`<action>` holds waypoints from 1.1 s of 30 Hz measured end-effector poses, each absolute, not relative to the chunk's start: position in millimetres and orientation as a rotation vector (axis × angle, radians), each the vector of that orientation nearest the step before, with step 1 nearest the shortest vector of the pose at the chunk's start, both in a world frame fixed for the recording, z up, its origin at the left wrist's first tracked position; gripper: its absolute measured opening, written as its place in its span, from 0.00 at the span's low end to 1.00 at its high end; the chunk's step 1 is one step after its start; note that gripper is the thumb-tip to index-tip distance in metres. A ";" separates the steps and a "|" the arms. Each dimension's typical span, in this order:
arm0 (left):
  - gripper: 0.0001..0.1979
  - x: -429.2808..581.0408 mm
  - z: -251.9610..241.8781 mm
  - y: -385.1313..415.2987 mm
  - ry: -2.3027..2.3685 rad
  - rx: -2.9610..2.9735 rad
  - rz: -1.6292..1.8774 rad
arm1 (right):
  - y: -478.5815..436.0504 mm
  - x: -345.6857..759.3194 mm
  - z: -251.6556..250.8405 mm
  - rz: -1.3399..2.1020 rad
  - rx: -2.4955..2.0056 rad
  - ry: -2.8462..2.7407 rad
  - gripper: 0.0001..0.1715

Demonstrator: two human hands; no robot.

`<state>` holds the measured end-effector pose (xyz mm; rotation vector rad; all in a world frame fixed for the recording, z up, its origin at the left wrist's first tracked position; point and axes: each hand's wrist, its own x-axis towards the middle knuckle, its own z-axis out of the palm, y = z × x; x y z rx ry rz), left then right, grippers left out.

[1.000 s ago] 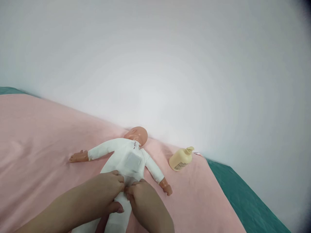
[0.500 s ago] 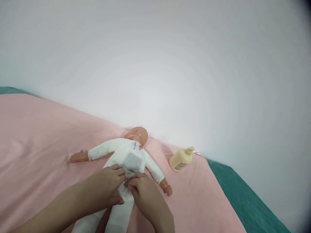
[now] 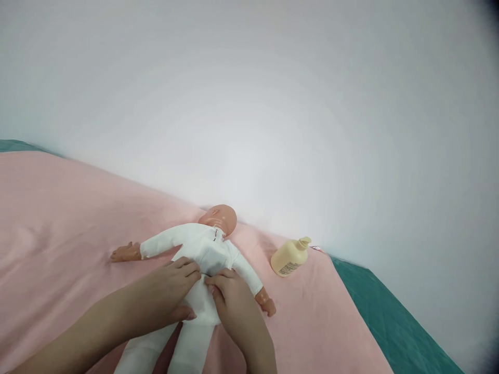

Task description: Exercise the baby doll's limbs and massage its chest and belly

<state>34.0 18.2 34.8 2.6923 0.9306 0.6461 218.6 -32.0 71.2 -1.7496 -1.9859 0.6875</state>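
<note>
A baby doll (image 3: 202,259) in white lies face down on a pink blanket (image 3: 58,218). Left hand (image 3: 167,296) and right hand (image 3: 234,304) rest flat, fingers open, on its back. A cream bottle (image 3: 290,257) lies right of the doll.

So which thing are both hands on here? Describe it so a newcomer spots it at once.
On the pink blanket against the white wall lies a doll, arms spread. The left hand and right hand press its torso. Unlike the cream pump bottle beside it, it wears a white suit.
</note>
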 end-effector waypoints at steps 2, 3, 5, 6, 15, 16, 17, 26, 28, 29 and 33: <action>0.14 35.3 42.2 17.0 0.973 2.715 0.460 | -31.4 218.4 70.0 0.710 -1.744 -2.007 0.22; 0.15 35.9 46.4 16.1 0.992 2.714 0.392 | -31.2 218.4 69.6 0.715 -1.741 -2.019 0.22; 0.15 37.1 54.5 14.9 1.003 2.709 0.326 | -30.6 218.8 68.7 0.712 -1.727 -2.030 0.22; 0.14 37.7 57.4 15.2 0.996 2.716 0.299 | -30.0 219.1 68.0 0.703 -1.719 -2.024 0.21; 0.17 52.3 19.6 59.2 0.865 2.644 0.896 | -10.5 229.5 38.5 0.440 -1.507 -1.749 0.16; 0.18 53.3 13.4 64.5 0.882 2.649 0.954 | -7.2 231.1 32.6 0.429 -1.475 -1.727 0.16; 0.19 53.7 8.4 68.7 0.902 2.658 0.994 | -4.0 232.6 27.1 0.428 -1.450 -1.709 0.17; 0.17 54.8 -4.1 75.4 0.982 2.691 0.951 | 9.7 238.6 9.6 0.451 -1.494 -1.710 0.21; 0.17 57.1 -5.8 75.0 0.999 2.695 0.977 | 10.4 238.0 9.4 0.439 -1.511 -1.724 0.21; 0.17 58.2 -6.2 74.7 1.003 2.692 0.988 | 10.7 237.7 9.0 0.431 -1.511 -1.723 0.21; 0.19 60.0 -5.3 73.7 0.977 2.684 1.047 | 11.8 236.3 4.8 0.387 -1.473 -1.667 0.22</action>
